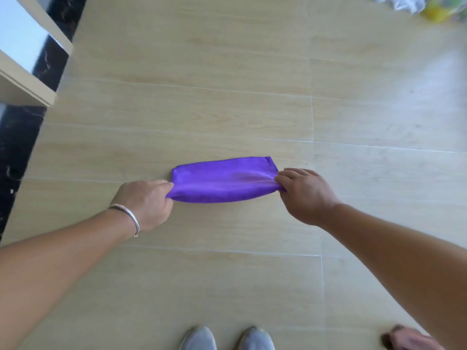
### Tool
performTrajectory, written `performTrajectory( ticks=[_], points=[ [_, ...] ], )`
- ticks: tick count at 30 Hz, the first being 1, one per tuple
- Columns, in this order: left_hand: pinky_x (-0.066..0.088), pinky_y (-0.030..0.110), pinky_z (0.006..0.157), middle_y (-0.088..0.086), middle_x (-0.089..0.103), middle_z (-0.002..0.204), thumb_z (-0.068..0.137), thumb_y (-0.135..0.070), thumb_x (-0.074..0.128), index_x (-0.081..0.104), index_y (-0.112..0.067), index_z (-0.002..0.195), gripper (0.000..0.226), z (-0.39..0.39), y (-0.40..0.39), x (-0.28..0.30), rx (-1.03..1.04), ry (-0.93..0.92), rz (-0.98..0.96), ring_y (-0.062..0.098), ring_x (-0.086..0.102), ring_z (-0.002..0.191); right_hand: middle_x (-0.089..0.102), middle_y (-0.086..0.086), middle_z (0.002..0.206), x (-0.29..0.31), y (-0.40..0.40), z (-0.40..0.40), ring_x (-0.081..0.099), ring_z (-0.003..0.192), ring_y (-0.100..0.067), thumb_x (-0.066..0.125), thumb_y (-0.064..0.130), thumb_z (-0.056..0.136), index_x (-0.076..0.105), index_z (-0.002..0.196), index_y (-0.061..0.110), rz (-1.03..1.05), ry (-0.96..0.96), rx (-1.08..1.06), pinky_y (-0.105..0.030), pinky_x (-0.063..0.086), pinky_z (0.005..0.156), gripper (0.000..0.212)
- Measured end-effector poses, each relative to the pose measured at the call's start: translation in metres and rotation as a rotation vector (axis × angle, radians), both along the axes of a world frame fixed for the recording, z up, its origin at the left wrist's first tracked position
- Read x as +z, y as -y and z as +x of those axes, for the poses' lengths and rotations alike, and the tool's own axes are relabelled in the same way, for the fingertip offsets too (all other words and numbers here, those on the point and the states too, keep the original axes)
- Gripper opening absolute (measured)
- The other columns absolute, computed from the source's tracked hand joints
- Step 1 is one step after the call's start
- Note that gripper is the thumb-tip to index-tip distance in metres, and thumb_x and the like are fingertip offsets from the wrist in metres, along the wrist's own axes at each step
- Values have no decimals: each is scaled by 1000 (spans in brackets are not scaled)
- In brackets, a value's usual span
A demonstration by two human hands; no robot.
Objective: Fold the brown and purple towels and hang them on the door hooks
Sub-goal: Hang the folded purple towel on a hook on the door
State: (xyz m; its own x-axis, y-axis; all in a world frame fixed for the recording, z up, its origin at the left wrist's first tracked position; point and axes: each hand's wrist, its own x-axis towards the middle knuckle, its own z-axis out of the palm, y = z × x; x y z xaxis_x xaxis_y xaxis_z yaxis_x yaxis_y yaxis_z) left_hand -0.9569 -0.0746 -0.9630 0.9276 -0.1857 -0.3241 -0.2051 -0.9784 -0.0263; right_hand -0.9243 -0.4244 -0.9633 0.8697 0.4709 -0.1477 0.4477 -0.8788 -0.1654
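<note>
We've got the purple towel (pixel 222 180) folded, stretched taut: left hand (pixel 146 203) and right hand (pixel 305 195) fingers pinching opposite ends.

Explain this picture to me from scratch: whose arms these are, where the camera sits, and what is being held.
There is no machine here. The single picture comes from a wide-angle camera worn on a person's head, looking forward and down, so the two arms reaching in from the bottom belong to the wearer. The left hand, with a silver bracelet on its wrist, grips one end of a purple towel; the right hand pinches the other end. The towel looks already folded into a narrow band and is stretched between the two hands above a pale wood-pattern floor. The wearer's grey shoes show at the bottom edge. A brownish object lies at the bottom right, too blurred to identify.
</note>
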Motion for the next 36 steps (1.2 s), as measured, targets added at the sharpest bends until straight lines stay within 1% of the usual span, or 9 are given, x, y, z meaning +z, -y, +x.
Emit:
performTrajectory(
  ticks=[3,8,14,17,20,25,30,34,36],
  points=[
    [37,29,60,-7,66,97,73,-36,23,61,-27,100,48,-6,0,62,35,17,-56,25,61,87,69,2,108,69,1,-6,59,110,-23,45,24,87,68,102,16,45,-29,-92,-33,39,96,29],
    [46,30,78,-10,64,121,73,-35,24,60,-32,125,63,-14,-2,187,104,-40,-204,23,60,107,63,3,126,199,10,-12,51,125,-19,48,24,95,63,119,17,24,-82,-75,-31,31,106,29],
    [40,29,63,-6,59,88,75,-31,25,59,-24,93,40,-5,2,362,93,-68,-179,18,51,79,54,10,136,378,11,-11,40,133,-10,39,28,101,56,130,24,14,-150,-66,-26,28,109,34],
    [31,30,60,-4,48,75,83,-21,40,49,-19,79,10,8,11,451,113,-80,-107,22,46,76,53,12,136,461,9,-3,37,134,-9,39,28,101,55,129,25,25,-111,-73,-24,29,108,33],
    [31,30,59,-4,41,68,81,-15,44,34,-21,67,18,18,14,525,122,-41,-81,22,45,74,55,11,133,538,10,9,38,134,-10,40,27,100,57,127,24,33,-40,-85,-25,30,108,32],
    [34,28,56,-4,47,67,79,-17,44,42,-22,71,10,37,15,638,115,65,-38,22,50,72,62,10,115,659,11,31,48,121,-11,44,27,96,62,112,25,48,94,-58,-26,36,98,24],
    [41,26,59,-3,63,79,76,-21,45,53,-20,77,9,54,15,750,140,198,-56,22,62,82,59,11,108,775,10,43,50,111,-9,40,28,96,62,107,28,5,197,-44,-23,34,88,24],
    [46,27,65,-3,63,76,84,-22,41,58,-17,78,19,59,14,832,181,231,-150,21,63,79,60,8,111,857,11,42,51,113,-12,37,31,99,62,104,27,-7,246,-82,-27,37,90,26],
    [45,26,66,-1,67,84,87,-17,37,62,-20,86,25,63,13,866,194,162,-297,21,64,87,60,8,116,889,12,42,46,124,-13,35,34,100,63,109,27,-14,274,-106,-30,38,97,30]
  ],
)
